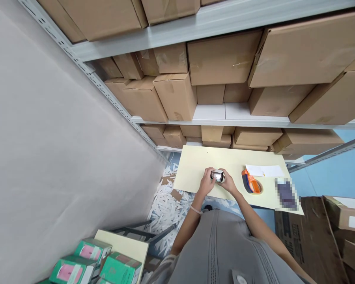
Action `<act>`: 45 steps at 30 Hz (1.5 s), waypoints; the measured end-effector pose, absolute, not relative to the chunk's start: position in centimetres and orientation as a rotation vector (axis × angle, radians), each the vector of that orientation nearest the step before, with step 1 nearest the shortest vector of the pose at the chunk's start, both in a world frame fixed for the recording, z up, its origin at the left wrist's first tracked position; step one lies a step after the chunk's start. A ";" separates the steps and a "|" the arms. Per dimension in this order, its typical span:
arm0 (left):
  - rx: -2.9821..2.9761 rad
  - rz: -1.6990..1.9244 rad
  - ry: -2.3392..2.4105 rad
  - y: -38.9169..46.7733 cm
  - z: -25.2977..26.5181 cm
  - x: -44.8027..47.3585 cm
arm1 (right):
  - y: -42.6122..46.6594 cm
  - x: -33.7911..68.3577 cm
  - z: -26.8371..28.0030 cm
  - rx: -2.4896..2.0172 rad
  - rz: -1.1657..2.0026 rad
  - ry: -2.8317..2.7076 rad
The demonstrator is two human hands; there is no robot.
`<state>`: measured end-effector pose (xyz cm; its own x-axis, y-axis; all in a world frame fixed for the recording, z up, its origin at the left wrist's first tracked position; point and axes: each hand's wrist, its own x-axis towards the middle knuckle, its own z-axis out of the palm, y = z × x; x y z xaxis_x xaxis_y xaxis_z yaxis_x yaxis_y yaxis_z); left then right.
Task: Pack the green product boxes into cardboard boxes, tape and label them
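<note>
Over the front part of a pale yellow tabletop [192, 165], I hold a small object [217, 176] with a shiny silver, rounded middle and a whitish edge. Its exact kind is too small to make out. My left hand [207, 182] has its fingers closed round the left side, with the thumb near the shiny face. On the opposite side my right hand [228, 183] grips the edge. To the right of my hands lies an orange and dark blue tape dispenser [251, 183] with a roll of tape in it.
White paper [264, 170] and a blurred-out dark rectangular item [287, 194] lie at the table's right. Shelves of cardboard boxes [176, 96] rise behind. Green boxes [120, 268] stand at lower left, paper strips [168, 203] cover the floor, and cartons [347, 215] stand at right.
</note>
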<state>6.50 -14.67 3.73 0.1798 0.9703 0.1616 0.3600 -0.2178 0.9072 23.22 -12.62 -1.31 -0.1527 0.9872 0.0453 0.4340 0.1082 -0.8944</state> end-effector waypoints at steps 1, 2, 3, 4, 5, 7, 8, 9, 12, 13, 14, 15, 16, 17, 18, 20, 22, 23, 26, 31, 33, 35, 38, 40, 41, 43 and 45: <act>1.695 1.042 1.284 -14.5 3.7 6.5 | -12.4 23.4 -1.6 -1.413 1.009 -1.687; 1.680 1.050 1.298 -14.4 3.5 6.6 | -12.3 23.6 -1.9 -1.423 1.013 -1.682; 1.667 1.049 1.315 -14.2 3.4 6.6 | -12.1 23.8 -2.1 -1.428 1.016 -1.678; 1.664 1.039 1.328 -14.0 3.3 6.7 | -12.1 24.0 -2.3 -1.427 1.022 -1.680; 1.675 1.018 1.334 -13.7 3.1 6.9 | -12.0 24.2 -2.5 -1.421 1.034 -1.688; 1.726 0.960 1.328 -13.3 3.0 7.1 | -11.8 24.5 -2.8 -1.417 1.068 -1.702; 1.754 0.934 1.321 -13.1 3.0 7.2 | -11.7 24.6 -2.9 -1.419 1.081 -1.700; 1.776 0.916 1.315 -12.9 2.9 7.2 | -11.7 24.6 -2.9 -1.425 1.089 -1.690; 1.814 0.888 1.308 -12.4 2.7 7.5 | -11.5 24.5 -2.8 -1.464 1.067 -1.634; 1.817 0.880 1.310 -12.2 2.6 7.6 | -11.6 24.5 -2.6 -1.483 1.046 -1.620; 1.815 0.871 1.311 -12.0 2.4 7.7 | -11.6 24.4 -2.3 -1.504 1.021 -1.616; 1.808 0.864 1.309 -11.8 2.2 7.7 | -11.8 24.4 -2.0 -1.526 0.994 -1.622; 1.797 0.858 1.304 -11.5 1.9 7.7 | -12.0 24.4 -1.5 -1.548 0.968 -1.637; 1.782 0.853 1.296 -11.3 1.7 7.7 | -12.2 24.4 -1.0 -1.565 0.946 -1.657; 1.767 0.845 1.285 -11.0 1.5 7.6 | -12.4 24.4 -0.4 -1.576 0.929 -1.681; 1.740 0.811 1.262 -10.6 1.0 7.3 | -13.0 24.5 0.8 -1.578 0.912 -1.738; 1.715 0.771 1.241 -10.3 0.8 7.0 | -13.4 24.5 1.8 -1.586 0.897 -1.788; 1.702 0.753 1.231 -10.2 0.8 7.0 | -13.5 24.4 2.2 -1.604 0.886 -1.807; 1.673 0.709 1.237 -10.3 0.9 6.9 | -13.7 23.9 3.3 -1.773 0.822 -1.839; 1.663 0.636 1.349 -11.0 1.2 7.4 | -12.9 21.7 5.1 -2.170 0.619 -1.947; 1.638 0.632 1.381 -11.3 1.3 7.5 | -12.3 20.6 5.9 -2.248 0.560 -2.010; 1.593 0.657 1.400 -11.5 1.4 7.5 | -11.7 19.7 6.5 -2.308 0.542 -2.051; 1.570 0.667 1.419 -11.7 1.5 7.4 | -11.0 18.9 7.0 -2.378 0.602 -2.065; 1.572 0.665 1.419 -11.8 1.3 7.4 | -10.6 18.8 7.0 -2.417 0.658 -2.064; 1.568 0.676 1.413 -11.9 1.2 7.4 | -10.4 18.7 7.0 -2.436 0.673 -2.066; 1.558 0.717 1.401 -12.0 0.8 7.4 | -10.2 18.6 6.9 -2.471 0.669 -2.078; 1.575 0.720 1.401 -12.1 0.6 7.4 | -10.1 18.2 6.7 -2.490 0.627 -2.095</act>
<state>7.41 -12.08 0.60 0.1947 0.9723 -0.1296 0.4603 0.0261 0.8874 18.18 -10.14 6.67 0.1355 0.9105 -0.3908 0.9754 -0.1918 -0.1086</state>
